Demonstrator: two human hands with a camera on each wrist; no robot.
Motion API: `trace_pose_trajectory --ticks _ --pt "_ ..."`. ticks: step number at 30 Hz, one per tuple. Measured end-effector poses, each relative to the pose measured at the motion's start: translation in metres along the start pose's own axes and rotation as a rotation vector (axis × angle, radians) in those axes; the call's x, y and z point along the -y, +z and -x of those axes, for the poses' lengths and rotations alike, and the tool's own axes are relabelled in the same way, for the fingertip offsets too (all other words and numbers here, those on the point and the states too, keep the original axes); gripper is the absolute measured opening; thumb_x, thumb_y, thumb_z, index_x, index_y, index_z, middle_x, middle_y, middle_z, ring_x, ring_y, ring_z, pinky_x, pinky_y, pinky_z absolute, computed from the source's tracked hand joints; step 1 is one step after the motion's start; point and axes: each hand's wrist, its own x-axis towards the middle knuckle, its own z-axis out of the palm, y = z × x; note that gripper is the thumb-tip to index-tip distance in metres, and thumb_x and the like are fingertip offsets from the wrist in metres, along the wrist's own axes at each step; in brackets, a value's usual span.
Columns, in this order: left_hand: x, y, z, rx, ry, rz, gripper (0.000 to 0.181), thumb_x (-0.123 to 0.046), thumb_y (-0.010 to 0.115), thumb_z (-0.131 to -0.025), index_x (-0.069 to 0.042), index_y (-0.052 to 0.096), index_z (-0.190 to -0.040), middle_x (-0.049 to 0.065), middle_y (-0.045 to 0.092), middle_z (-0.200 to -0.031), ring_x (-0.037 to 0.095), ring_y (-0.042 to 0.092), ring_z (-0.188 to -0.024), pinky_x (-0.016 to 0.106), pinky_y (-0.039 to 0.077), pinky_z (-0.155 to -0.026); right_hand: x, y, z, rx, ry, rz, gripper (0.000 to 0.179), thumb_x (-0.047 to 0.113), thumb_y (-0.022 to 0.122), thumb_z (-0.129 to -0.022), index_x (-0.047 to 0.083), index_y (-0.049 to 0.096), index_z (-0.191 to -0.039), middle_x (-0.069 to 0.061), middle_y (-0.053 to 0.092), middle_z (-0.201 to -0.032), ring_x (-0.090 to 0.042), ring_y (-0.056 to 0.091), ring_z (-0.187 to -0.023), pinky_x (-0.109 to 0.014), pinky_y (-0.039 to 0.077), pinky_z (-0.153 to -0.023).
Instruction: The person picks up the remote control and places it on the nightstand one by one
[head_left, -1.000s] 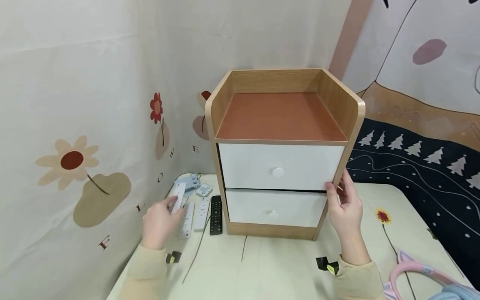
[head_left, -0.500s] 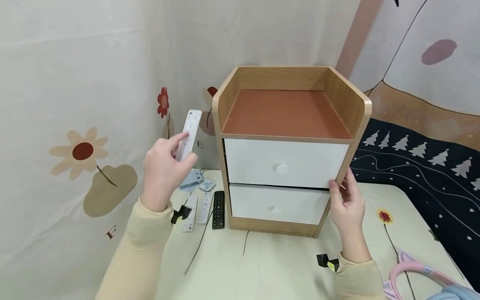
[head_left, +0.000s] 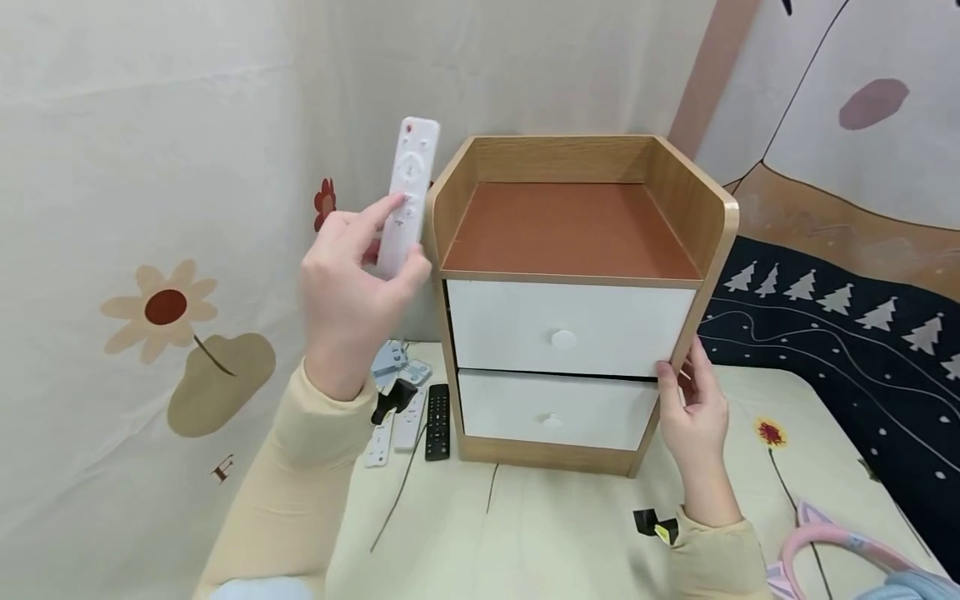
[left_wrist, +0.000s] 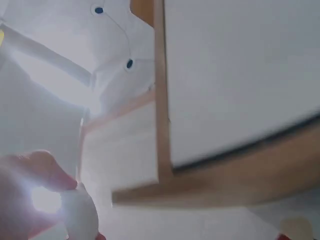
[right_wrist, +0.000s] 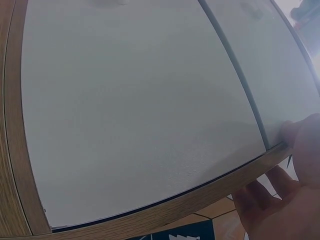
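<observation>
A white remote control (head_left: 409,187) is pinched between the thumb and fingers of my left hand (head_left: 352,275), raised in front of the cabinet's left edge. Its buttons face me and its top end points up. The blurred left wrist view catches part of the left hand (left_wrist: 37,190) at its lower left. My right hand (head_left: 693,417) holds the right side of the wooden cabinet (head_left: 547,454), thumb on the front and fingers round the outer side. The right wrist view has this hand (right_wrist: 280,200) at the cabinet's edge. Both white drawers, the upper drawer (head_left: 495,325) and lower drawer (head_left: 502,408), are pushed in.
Beside the cabinet's left foot lie a black remote (head_left: 437,423), white remotes (head_left: 408,421) and small pale-blue items (head_left: 390,357). A pink cat-ear headband (head_left: 825,533) lies at the front right. The cabinet has a raised-sided top shelf (head_left: 573,229). A printed curtain (head_left: 180,150) hangs on the left.
My left hand has lifted the white remote from the table beside the other remotes, up and to the right. The right hand stays on the cabinet's side.
</observation>
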Motion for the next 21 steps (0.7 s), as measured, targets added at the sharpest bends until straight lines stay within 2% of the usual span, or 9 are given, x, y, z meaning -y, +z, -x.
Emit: trace_pose_trajectory --ticks 2,4,6,7,11,17,21 --pt "-0.011 0.008 -0.003 0.029 0.087 -0.002 0.048 -0.021 0.074 -0.087 -0.017 0.081 -0.135 0.02 0.072 -0.102 0.028 0.07 -0.085 0.03 0.055 -0.068 0.0 0.0 -0.001 -0.006 -0.009 0.004 0.063 0.001 0.065 -0.108 0.018 0.049 -0.167 -0.024 0.065 -0.153 0.018 0.058 -0.125 -0.002 0.045 -0.106" --pt "-0.023 0.018 -0.004 0.083 0.169 -0.018 0.048 -0.021 0.074 -0.087 -0.013 0.08 -0.134 0.019 0.073 -0.102 0.029 0.068 -0.083 0.037 0.057 -0.066 0.0 0.001 -0.001 -0.009 -0.015 0.007 0.064 0.0 0.064 -0.108 0.018 0.049 -0.167 -0.025 0.065 -0.152 0.018 0.058 -0.125 -0.001 0.045 -0.106" --pt "-0.033 0.03 -0.004 0.148 0.233 -0.036 0.048 -0.021 0.074 -0.087 -0.009 0.08 -0.133 0.019 0.074 -0.103 0.03 0.068 -0.082 0.041 0.058 -0.063 0.0 0.0 -0.001 -0.007 -0.018 0.008 0.064 0.0 0.064 -0.108 0.016 0.049 -0.167 -0.026 0.064 -0.152 0.018 0.057 -0.125 -0.001 0.045 -0.105" --pt "-0.038 0.036 -0.004 0.182 0.245 -0.04 0.047 -0.02 0.074 -0.087 -0.009 0.081 -0.132 0.018 0.074 -0.103 0.029 0.069 -0.081 0.042 0.058 -0.063 0.0 0.0 -0.001 -0.005 -0.02 0.009 0.064 0.0 0.064 -0.108 0.016 0.049 -0.167 -0.026 0.064 -0.153 0.018 0.057 -0.125 -0.001 0.045 -0.105" --pt "-0.05 0.058 -0.007 0.327 0.21 -0.072 0.045 -0.02 0.074 -0.087 -0.012 0.081 -0.131 0.012 0.077 -0.106 0.026 0.07 -0.084 0.041 0.057 -0.065 0.0 0.001 0.0 -0.002 -0.019 0.013 0.065 0.0 0.066 -0.107 0.016 0.049 -0.167 -0.024 0.063 -0.154 0.019 0.056 -0.125 0.0 0.044 -0.105" --pt "-0.062 0.085 -0.023 0.569 0.07 -0.128 0.045 -0.024 0.073 -0.091 -0.018 0.078 -0.135 0.008 0.078 -0.114 0.021 0.068 -0.086 0.04 0.056 -0.069 -0.001 0.001 0.001 -0.009 -0.026 0.02 0.065 -0.001 0.066 -0.107 0.016 0.049 -0.167 -0.024 0.064 -0.154 0.021 0.056 -0.124 0.0 0.044 -0.104" --pt "-0.069 0.103 -0.037 0.711 0.001 -0.201 0.05 -0.03 0.072 -0.091 -0.023 0.075 -0.14 0.004 0.078 -0.116 0.02 0.065 -0.09 0.04 0.054 -0.075 -0.002 0.0 0.0 -0.008 -0.029 0.026 0.064 0.0 0.066 -0.107 0.016 0.049 -0.167 -0.026 0.062 -0.155 0.021 0.056 -0.125 0.0 0.044 -0.105"
